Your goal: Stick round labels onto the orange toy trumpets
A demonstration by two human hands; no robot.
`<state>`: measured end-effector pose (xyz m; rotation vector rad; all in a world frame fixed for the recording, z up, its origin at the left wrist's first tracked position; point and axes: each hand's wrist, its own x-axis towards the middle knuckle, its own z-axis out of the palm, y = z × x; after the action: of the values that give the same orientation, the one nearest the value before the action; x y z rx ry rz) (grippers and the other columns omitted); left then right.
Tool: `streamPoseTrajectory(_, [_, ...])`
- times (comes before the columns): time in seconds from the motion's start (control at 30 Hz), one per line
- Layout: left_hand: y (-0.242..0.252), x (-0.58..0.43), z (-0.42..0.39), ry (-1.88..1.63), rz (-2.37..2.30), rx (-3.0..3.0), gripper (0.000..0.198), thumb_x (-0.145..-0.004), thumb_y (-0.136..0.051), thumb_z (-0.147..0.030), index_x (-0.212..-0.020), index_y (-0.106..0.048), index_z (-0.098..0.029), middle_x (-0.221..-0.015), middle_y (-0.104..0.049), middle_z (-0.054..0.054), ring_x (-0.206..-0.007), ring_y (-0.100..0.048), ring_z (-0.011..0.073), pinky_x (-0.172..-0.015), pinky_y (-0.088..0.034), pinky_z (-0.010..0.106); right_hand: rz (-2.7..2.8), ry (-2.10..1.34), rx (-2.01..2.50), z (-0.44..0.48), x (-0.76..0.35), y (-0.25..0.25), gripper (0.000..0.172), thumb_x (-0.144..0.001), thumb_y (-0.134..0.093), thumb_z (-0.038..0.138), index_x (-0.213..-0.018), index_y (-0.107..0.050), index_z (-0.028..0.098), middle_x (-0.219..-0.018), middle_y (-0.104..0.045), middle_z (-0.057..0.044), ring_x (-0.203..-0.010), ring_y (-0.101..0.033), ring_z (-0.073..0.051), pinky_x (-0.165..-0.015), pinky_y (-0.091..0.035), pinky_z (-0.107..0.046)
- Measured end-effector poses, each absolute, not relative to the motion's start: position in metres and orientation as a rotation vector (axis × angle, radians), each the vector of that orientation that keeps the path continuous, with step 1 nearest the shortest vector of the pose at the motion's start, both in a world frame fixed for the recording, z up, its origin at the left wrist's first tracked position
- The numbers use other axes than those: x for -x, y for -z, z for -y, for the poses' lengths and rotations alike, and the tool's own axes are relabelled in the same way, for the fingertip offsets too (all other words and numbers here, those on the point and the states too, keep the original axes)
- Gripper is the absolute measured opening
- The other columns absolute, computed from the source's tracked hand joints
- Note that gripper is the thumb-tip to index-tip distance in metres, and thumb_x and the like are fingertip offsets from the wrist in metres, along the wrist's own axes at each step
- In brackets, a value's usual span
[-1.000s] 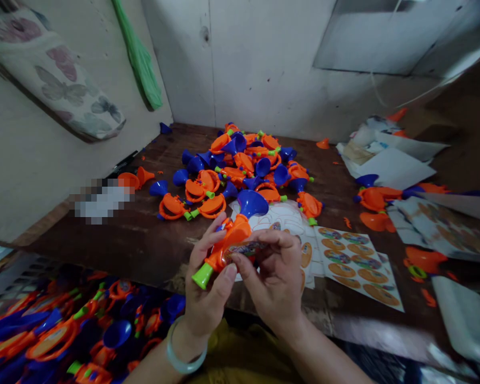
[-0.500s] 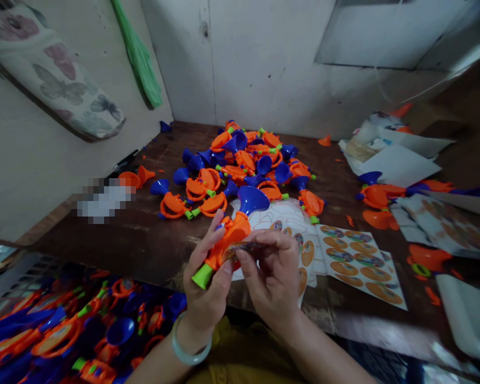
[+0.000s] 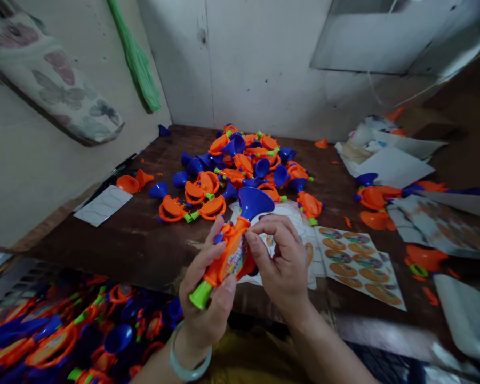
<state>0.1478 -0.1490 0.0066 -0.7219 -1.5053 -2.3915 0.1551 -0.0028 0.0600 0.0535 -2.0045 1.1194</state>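
Note:
My left hand point(image 3: 204, 293) is wrapped round an orange toy trumpet point(image 3: 212, 271) with a blue bell and a green mouthpiece, tilted with the bell up and away from me. A colourful oval sticker point(image 3: 236, 256) lies against the side of its body. At the sticker's upper right edge, the thumb and forefinger of my right hand point(image 3: 282, 261) are pinched together; the fingertips partly hide that edge. Beyond my hands, white sticker sheets point(image 3: 280, 210) lie on the table, partly covered by the trumpet and my right hand.
A heap of toy trumpets point(image 3: 244, 162) stands at the table's back. Printed sticker sheets point(image 3: 360, 261) lie right, a used sheet point(image 3: 104, 205) left. More trumpets fill a crate point(image 3: 14, 280) at lower left. Papers point(image 3: 396, 165) and a white box point(image 3: 464, 314) are far right.
The sticker, held bent between my right fingers before, now lies against the trumpet's side. My right fingers have moved up slightly towards the bell. The trumpet is turned a little more upright.

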Motion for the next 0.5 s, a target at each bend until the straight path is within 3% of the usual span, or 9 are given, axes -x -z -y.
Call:
streamPoseTrajectory(0.2, [-0.006,-0.148,0.147,2.383,1.513,0.696,0.05,-0.101,-0.071,-0.01,-0.146,-0.074,-0.032,-0.17,-0.06,0.01,-0.163,-0.05,0.0354,-0.128,-0.052,0.05,2.031,-1.107,-0.073,0.01,-0.153,-0.06,0.01,-0.103,-0.071,0.017,-0.097,-0.071,0.025,-0.098,-0.07,-0.001,-0.095,-0.07,-0.018,-0.089,-0.06,-0.033])
streamPoseTrajectory(0.27, [-0.006,-0.149,0.147,2.392,1.52,0.658,0.048,-0.101,-0.073,-0.013,-0.144,-0.075,-0.032,-0.168,-0.062,0.01,-0.161,-0.052,0.0353,-0.127,-0.053,0.05,2.042,-1.069,-0.063,0.008,-0.147,-0.054,0.007,-0.104,-0.072,0.021,-0.105,-0.069,0.027,-0.106,-0.069,-0.002,-0.1,-0.07,-0.02,-0.088,-0.062,-0.035])
streamPoseTrajectory(0.3, [-0.007,-0.149,0.149,2.396,1.527,0.636,0.046,-0.1,-0.074,-0.014,-0.142,-0.076,-0.032,-0.167,-0.064,0.01,-0.16,-0.054,0.0354,-0.126,-0.054,0.051,2.022,-1.019,-0.034,0.003,-0.143,-0.049,0.012,-0.104,-0.073,0.024,-0.114,-0.068,0.028,-0.115,-0.068,-0.005,-0.106,-0.069,-0.022,-0.087,-0.062,-0.037])
streamPoseTrajectory(0.4, [-0.007,-0.143,0.166,2.365,1.53,0.505,0.038,-0.097,-0.08,-0.019,-0.133,-0.08,-0.029,-0.158,-0.071,0.01,-0.153,-0.062,0.0351,-0.119,-0.06,0.048,1.926,-0.779,0.121,-0.035,-0.136,-0.029,0.061,-0.101,-0.078,0.039,-0.153,-0.048,0.03,-0.151,-0.055,-0.016,-0.121,-0.065,-0.03,-0.087,-0.063,-0.045])
streamPoseTrajectory(0.43, [-0.006,-0.138,0.177,2.346,1.524,0.42,0.036,-0.094,-0.083,-0.02,-0.129,-0.081,-0.028,-0.155,-0.073,0.01,-0.15,-0.065,0.0347,-0.117,-0.062,0.047,1.96,-0.729,0.173,-0.054,-0.138,-0.021,0.069,-0.101,-0.076,0.042,-0.16,-0.041,0.031,-0.156,-0.053,-0.017,-0.121,-0.065,-0.031,-0.092,-0.062,-0.05])
streamPoseTrajectory(0.5, [0.0,-0.124,0.21,2.29,1.517,0.179,0.039,-0.087,-0.091,-0.025,-0.125,-0.081,-0.026,-0.146,-0.078,0.01,-0.142,-0.071,0.0338,-0.114,-0.063,0.046,2.176,-0.684,0.221,-0.091,-0.148,-0.007,0.065,-0.102,-0.073,0.046,-0.158,-0.046,0.027,-0.146,-0.064,-0.018,-0.127,-0.066,-0.036,-0.106,-0.056,-0.061])
